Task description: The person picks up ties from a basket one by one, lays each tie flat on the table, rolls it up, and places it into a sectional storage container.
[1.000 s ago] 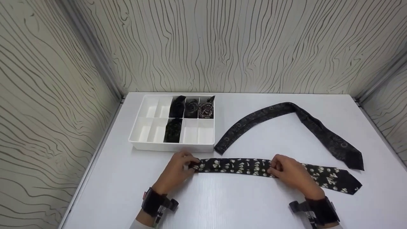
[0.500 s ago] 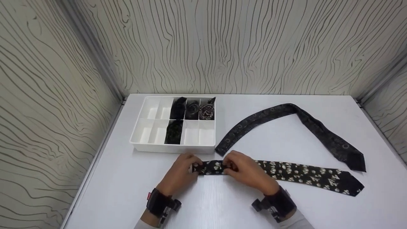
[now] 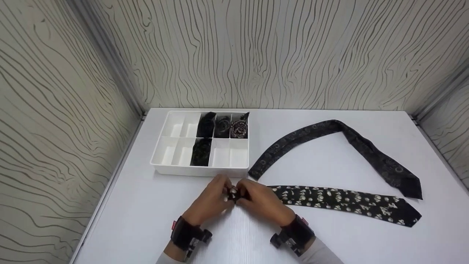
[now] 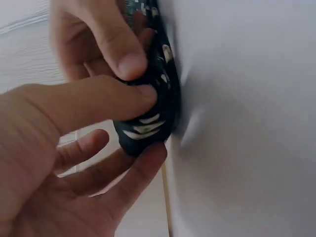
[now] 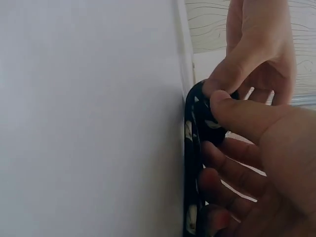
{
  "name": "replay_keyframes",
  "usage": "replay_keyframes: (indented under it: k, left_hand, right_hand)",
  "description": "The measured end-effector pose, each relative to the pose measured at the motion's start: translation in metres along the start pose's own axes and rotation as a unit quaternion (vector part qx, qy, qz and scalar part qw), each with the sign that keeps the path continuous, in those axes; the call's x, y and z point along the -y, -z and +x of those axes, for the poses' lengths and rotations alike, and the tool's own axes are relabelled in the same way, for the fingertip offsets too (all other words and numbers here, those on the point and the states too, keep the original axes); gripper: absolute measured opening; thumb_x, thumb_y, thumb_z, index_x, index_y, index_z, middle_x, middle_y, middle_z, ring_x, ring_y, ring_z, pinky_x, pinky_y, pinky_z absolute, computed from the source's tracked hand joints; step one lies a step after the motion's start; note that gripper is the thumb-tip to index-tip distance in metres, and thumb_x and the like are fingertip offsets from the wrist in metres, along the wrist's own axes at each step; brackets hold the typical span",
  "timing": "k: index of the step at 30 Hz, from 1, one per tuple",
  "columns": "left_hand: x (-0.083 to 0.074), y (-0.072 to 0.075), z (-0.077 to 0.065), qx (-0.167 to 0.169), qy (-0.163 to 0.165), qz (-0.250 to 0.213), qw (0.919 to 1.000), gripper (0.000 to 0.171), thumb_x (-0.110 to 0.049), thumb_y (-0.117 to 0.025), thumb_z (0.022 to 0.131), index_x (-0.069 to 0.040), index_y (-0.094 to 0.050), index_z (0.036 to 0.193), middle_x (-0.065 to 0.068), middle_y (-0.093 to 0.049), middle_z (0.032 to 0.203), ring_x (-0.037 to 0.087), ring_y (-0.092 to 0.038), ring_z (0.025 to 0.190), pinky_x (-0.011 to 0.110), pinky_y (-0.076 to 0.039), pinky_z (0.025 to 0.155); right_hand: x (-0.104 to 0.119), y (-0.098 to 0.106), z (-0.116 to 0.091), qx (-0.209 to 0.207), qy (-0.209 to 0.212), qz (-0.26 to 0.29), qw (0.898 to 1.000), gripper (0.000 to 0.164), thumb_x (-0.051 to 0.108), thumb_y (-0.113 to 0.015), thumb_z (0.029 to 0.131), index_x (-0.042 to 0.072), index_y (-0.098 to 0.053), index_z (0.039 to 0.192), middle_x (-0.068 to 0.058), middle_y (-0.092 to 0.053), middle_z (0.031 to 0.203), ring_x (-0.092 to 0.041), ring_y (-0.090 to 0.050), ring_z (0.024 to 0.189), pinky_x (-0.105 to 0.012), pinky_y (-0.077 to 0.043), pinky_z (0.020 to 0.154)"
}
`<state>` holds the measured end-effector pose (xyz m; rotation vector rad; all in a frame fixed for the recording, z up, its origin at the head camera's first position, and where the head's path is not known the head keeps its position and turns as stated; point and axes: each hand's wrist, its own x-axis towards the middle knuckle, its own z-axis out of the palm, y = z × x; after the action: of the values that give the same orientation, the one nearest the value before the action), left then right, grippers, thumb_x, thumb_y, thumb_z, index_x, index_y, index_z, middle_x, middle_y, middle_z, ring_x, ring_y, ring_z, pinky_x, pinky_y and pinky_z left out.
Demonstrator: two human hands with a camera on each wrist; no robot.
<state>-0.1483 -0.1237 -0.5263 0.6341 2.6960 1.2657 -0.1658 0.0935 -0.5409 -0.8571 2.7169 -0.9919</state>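
A black necktie (image 3: 340,198) with a pale floral pattern lies flat, its wide pointed tip to the right. Its left end is a small roll (image 4: 145,126), held between both hands. My left hand (image 3: 210,200) pinches the roll from the left, thumb on one side and fingertips on the other in the left wrist view. From the right, my right hand (image 3: 263,201) holds the same roll, the two thumbs meeting over it in the right wrist view. The flat part of the tie runs out from under the right hand. Palms partly hide the roll in the head view.
Behind the left hand stands a white divided box (image 3: 199,171); several of its compartments hold rolled dark ties (image 3: 239,129). A second dark necktie (image 3: 304,134) lies bent on the white table (image 3: 366,242) behind the patterned one. Wood-grain panels (image 3: 253,55) enclose the table.
My right hand has slid left along the patterned tie until it meets the left hand. The tie's narrow end is now bunched into a roll between them; the wide end has barely shifted.
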Motion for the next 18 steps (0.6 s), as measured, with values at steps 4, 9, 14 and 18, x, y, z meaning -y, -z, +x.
replay_keyframes:
  k: [4,9,14,18]
  left_hand:
    - [-0.001,-0.001,0.000,0.009,0.002,-0.023,0.9997,0.035,0.001,-0.082,0.085,-0.009,-0.067,0.114,0.004,-0.060,0.118,0.019,-0.066,0.107,0.033,-0.059,0.094]
    - [-0.005,-0.006,0.002,-0.002,-0.029,0.048,0.9984,0.035,0.002,-0.081,0.081,-0.011,-0.077,0.113,0.000,-0.065,0.114,0.014,-0.062,0.103,0.029,-0.057,0.091]
    - [-0.006,-0.010,0.003,-0.006,-0.035,0.062,0.9974,0.037,0.001,-0.081,0.081,-0.012,-0.070,0.114,-0.003,-0.063,0.118,0.014,-0.061,0.109,0.032,-0.057,0.098]
    - [-0.008,-0.010,0.004,0.002,-0.032,0.064,0.9974,0.036,0.000,-0.082,0.080,-0.014,-0.071,0.111,-0.004,-0.063,0.116,0.013,-0.059,0.111,0.032,-0.056,0.099]
  right_hand:
    - [-0.003,0.001,0.000,0.006,-0.002,0.033,0.999,0.028,0.016,-0.077,0.095,0.018,-0.062,0.118,0.007,-0.064,0.105,-0.009,-0.064,0.092,-0.029,-0.057,0.081]
    - [-0.005,0.005,-0.001,-0.001,0.015,0.019,1.000,0.045,0.023,-0.086,0.088,0.015,-0.063,0.125,0.004,-0.065,0.108,-0.012,-0.066,0.092,-0.029,-0.058,0.081]
    - [-0.007,0.007,-0.003,-0.021,0.021,-0.032,0.999,0.046,0.029,-0.090,0.082,0.016,-0.065,0.118,0.004,-0.066,0.103,-0.011,-0.066,0.087,-0.027,-0.056,0.075]
    - [-0.007,0.010,-0.005,-0.008,0.019,-0.033,0.999,0.048,0.034,-0.091,0.082,0.018,-0.065,0.119,0.006,-0.065,0.104,-0.011,-0.065,0.088,-0.028,-0.055,0.074]
